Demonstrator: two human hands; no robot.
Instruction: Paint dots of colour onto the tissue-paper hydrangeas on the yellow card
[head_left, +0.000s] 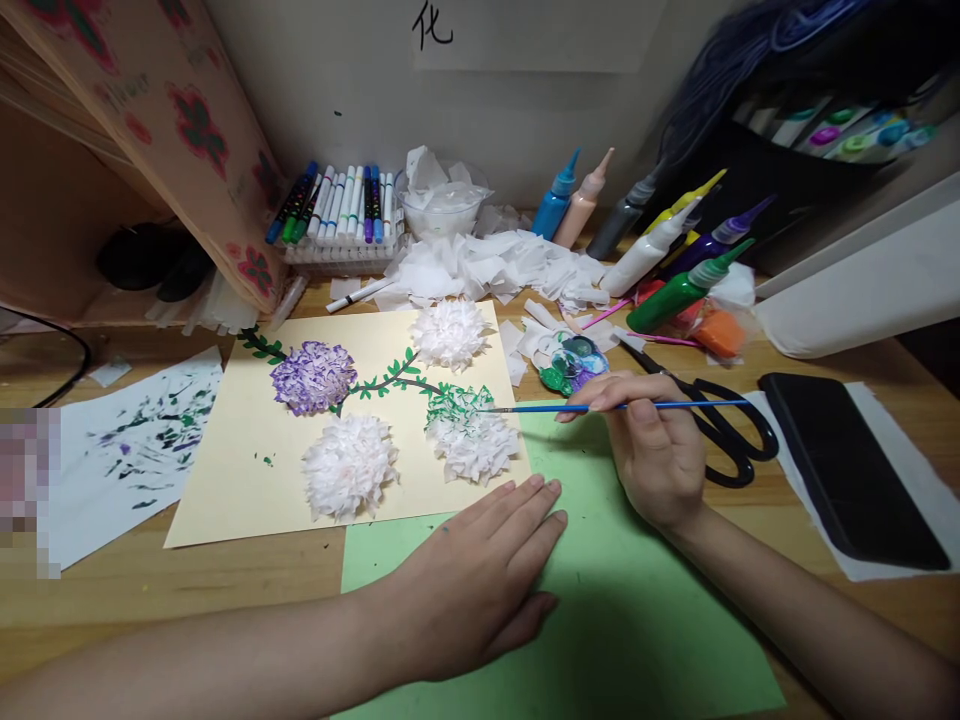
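Observation:
Between its fingers my right hand (652, 440) holds a thin blue paintbrush (555, 408). The brush tip touches a white paper flower (476, 450) whose upper part is painted green. My left hand (480, 570) lies flat, fingers stretched out, over the green sheet (630, 620) and close to the edge of the cream paper (232, 480). Also on the cream paper are a purple-tipped paper flower (313, 378), two white paper flowers, one upper (450, 333) and one lower (349, 468), and a painted leafy branch (390, 378).
A paint palette (574, 365) with green and purple sits beside black scissors (720, 425). Paint bottles (649, 245), torn white paper (495, 265) and a marker box (341, 225) stand behind. At right lies a black phone (855, 470); at left, a paint-smeared sheet (150, 440).

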